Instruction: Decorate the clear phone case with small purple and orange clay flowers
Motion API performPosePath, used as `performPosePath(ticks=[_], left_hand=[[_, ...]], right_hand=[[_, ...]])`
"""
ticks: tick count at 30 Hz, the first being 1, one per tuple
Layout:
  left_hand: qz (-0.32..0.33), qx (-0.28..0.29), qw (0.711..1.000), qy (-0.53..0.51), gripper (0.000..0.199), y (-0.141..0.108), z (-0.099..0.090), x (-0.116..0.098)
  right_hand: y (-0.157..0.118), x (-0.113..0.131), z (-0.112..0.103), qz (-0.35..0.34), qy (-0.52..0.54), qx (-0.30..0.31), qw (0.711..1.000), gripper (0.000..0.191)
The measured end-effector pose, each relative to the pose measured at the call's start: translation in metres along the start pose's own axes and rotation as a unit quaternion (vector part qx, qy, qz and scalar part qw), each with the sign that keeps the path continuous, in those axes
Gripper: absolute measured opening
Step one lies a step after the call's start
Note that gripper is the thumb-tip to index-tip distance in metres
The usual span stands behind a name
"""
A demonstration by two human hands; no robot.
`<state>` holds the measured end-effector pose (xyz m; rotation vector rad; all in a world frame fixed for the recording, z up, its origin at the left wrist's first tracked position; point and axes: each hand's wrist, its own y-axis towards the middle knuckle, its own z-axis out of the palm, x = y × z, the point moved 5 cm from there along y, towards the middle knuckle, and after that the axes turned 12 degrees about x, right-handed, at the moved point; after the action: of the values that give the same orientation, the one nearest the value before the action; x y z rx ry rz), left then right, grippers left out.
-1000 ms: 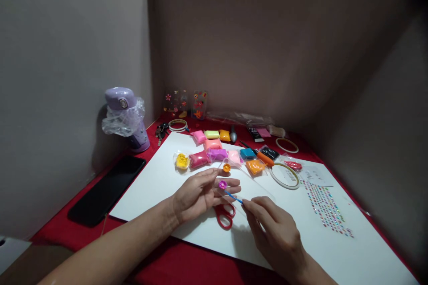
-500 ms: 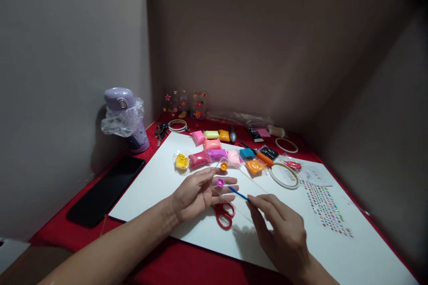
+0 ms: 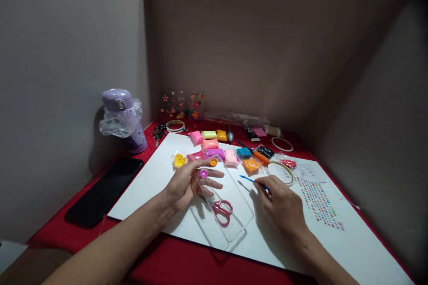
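My left hand (image 3: pixel 182 187) holds a clear phone case (image 3: pixel 244 218) at its upper end, fingers spread behind the see-through panel. A small orange flower (image 3: pixel 213 162) and a purple flower (image 3: pixel 203 173) sit on the case near my fingers. Pinched in my right hand (image 3: pixel 284 205) is a thin blue modelling tool (image 3: pixel 248 179), its tip pointing left and apart from the case. Red-handled scissors (image 3: pixel 223 212) lie on the white board (image 3: pixel 140 200) and show through the case.
Several packets of coloured clay (image 3: pixel 230 157) lie across the board's far part, with an orange-handled tool (image 3: pixel 261 157) and tape rolls (image 3: pixel 281 173). Gem stickers (image 3: pixel 321 205) are at right. A black phone (image 3: pixel 103 191) and purple bottle (image 3: pixel 123 120) stand at left.
The case has tilted and shifted left with my left hand, so its lower end now shows over the scissors. My right hand has drawn the blue tool away from the flowers.
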<state>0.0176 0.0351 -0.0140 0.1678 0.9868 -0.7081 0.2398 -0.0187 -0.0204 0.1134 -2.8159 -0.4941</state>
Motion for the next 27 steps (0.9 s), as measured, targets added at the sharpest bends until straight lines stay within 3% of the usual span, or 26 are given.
performPosePath(ticks=[3, 6, 10, 13, 17, 20, 24, 27], left_hand=[[0.001, 0.006, 1.000, 0.000, 0.024, 0.000, 0.001, -0.002], [0.014, 0.007, 1.000, 0.013, 0.026, -0.002, -0.002, -0.009], [0.071, 0.007, 0.997, 0.043, 0.028, -0.008, -0.005, -0.026], [0.109, 0.004, 0.991, 0.072, 0.027, -0.013, -0.005, -0.036], [0.105, -0.005, 0.991, 0.085, 0.027, -0.012, -0.006, -0.037], [0.093, -0.003, 0.993, 0.070, 0.027, -0.010, -0.008, -0.038], [0.085, 0.003, 0.994, 0.069, 0.026, -0.009, -0.010, -0.038], [0.042, 0.019, 0.995, 0.092, 0.026, -0.005, -0.011, -0.029]], right_hand=[[-0.003, 0.012, 0.001, -0.040, -0.047, -0.017, 0.998, 0.017], [-0.008, 0.034, -0.005, -0.119, -0.006, -0.023, 0.993, 0.019], [-0.016, 0.065, -0.003, -0.236, 0.104, 0.064, 0.964, 0.018], [-0.020, 0.078, 0.005, -0.260, 0.101, 0.116, 0.953, 0.015], [-0.017, 0.075, 0.009, -0.215, 0.071, 0.139, 0.964, 0.018], [-0.014, 0.066, 0.006, -0.172, 0.047, 0.148, 0.973, 0.007], [-0.011, 0.047, 0.002, -0.121, -0.014, 0.122, 0.985, 0.009], [-0.008, 0.032, 0.002, -0.072, -0.080, 0.103, 0.989, 0.010]])
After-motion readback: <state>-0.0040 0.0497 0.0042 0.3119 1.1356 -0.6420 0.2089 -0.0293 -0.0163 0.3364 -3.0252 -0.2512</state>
